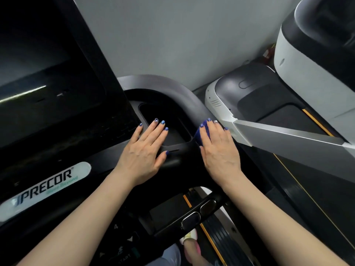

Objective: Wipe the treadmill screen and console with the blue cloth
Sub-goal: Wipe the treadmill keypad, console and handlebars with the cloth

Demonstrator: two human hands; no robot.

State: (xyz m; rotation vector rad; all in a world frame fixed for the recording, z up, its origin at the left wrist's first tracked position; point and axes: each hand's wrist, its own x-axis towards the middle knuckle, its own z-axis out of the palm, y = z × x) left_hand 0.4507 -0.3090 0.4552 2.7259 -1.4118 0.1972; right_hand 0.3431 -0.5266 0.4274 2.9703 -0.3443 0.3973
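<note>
The treadmill's dark screen [50, 73] fills the upper left, with the black console [172, 162] spreading below and to its right. My left hand [143, 150] lies flat, fingers straight, on the console beside a recessed tray [169, 123]. My right hand [219, 148] presses the blue cloth [199, 134] flat against the console's right edge, near the grey curved handrail [172, 83]. Most of the cloth is hidden under my palm; only a blue strip shows by the index finger.
A Precor logo plate [48, 187] sits low on the console at the left. Metal grip sensors [199, 214] lie on a handlebar below my wrists. A neighbouring white and grey treadmill [288, 120] stands close on the right. A grey wall [182, 35] is behind.
</note>
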